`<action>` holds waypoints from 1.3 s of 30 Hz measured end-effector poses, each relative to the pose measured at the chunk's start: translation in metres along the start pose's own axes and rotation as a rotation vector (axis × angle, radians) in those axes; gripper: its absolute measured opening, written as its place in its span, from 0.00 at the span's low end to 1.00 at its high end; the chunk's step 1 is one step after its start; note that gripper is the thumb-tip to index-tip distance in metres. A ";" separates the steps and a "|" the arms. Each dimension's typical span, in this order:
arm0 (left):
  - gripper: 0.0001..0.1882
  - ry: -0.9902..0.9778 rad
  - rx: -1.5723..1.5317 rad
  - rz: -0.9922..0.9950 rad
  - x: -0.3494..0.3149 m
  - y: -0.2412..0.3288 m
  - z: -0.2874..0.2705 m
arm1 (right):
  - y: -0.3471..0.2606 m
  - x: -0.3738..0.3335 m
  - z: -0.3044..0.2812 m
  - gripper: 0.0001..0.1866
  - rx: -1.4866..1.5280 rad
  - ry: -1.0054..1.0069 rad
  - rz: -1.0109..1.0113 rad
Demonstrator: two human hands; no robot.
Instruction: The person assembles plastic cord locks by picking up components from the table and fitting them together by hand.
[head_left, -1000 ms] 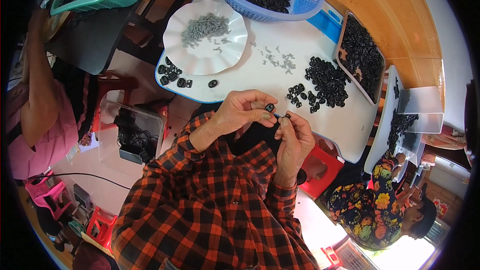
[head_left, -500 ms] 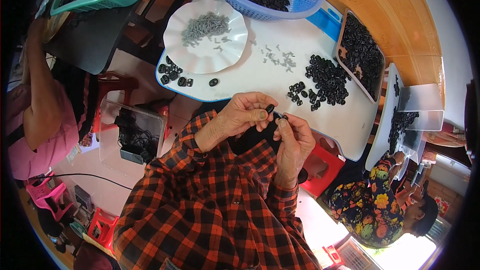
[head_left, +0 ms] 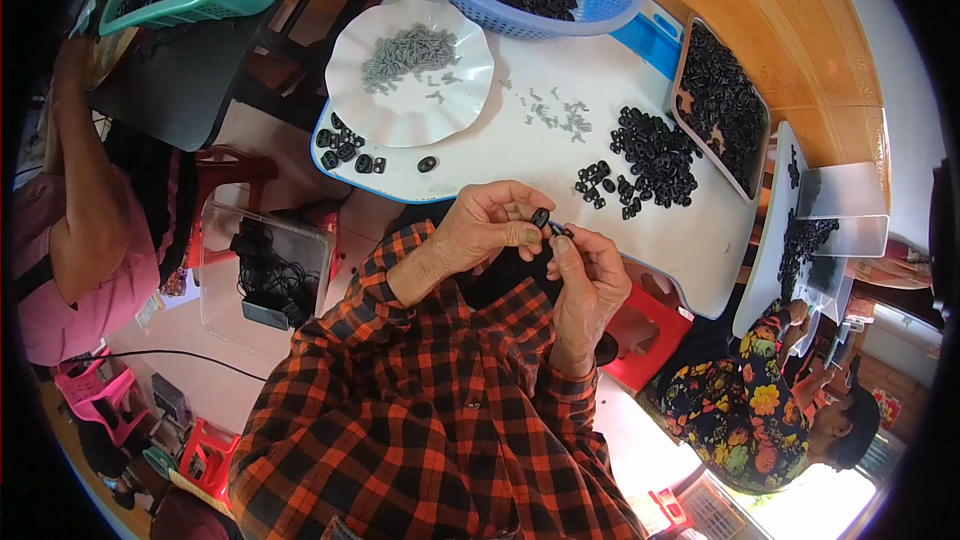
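Above my lap, at the table's near edge, both hands meet. My left hand [head_left: 485, 230] pinches a small black oval plastic piece [head_left: 541, 218] between thumb and fingers. Close against it, my right hand [head_left: 590, 278] grips another small dark piece [head_left: 560, 230], mostly hidden by the fingertips; its kind cannot be made out. Beyond my hands on the white table lie a heap of black oval pieces [head_left: 655, 162] and scattered small grey pieces [head_left: 575, 120]. A white scalloped plate [head_left: 350, 105] holds a mound of similar grey pieces [head_left: 410, 57]. One black oval piece [head_left: 428, 164] lies alone below the plate.
A blue basket [head_left: 610, 20] with black parts stands at the back, and a metal tray [head_left: 747, 190] of black parts at the right. A red stool [head_left: 655, 340] is beside the table. Co-workers sit at left, in a pink top [head_left: 110, 250], and right, in a floral shirt [head_left: 740, 410].
The black oval piece in my left fingers has turned so that more of its face shows. The dark piece in my right fingertips has shifted slightly. Both hands stay in nearly the same place.
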State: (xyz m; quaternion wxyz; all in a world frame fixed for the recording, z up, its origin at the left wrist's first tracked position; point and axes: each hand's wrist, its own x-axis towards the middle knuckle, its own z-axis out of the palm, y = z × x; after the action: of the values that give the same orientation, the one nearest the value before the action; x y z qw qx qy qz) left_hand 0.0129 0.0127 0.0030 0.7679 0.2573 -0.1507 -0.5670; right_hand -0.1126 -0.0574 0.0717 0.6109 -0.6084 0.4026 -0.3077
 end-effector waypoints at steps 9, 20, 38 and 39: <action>0.18 0.025 0.081 0.024 -0.001 0.001 0.003 | 0.003 0.002 0.001 0.06 -0.035 -0.011 0.013; 0.14 0.069 0.111 0.027 0.000 -0.005 -0.002 | 0.004 0.003 -0.001 0.06 -0.012 -0.016 0.007; 0.16 0.109 0.190 0.027 0.001 -0.002 0.007 | 0.010 0.006 -0.001 0.06 -0.003 0.009 0.044; 0.16 0.105 0.195 0.029 0.001 -0.004 0.005 | 0.010 0.006 -0.001 0.07 -0.014 0.008 0.046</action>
State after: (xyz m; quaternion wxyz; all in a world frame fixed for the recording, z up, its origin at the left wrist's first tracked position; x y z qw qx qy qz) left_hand 0.0075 0.0093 0.0053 0.7542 0.3580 -0.1686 -0.5241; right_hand -0.1117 -0.0625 0.0610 0.6121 -0.6018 0.4211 -0.2931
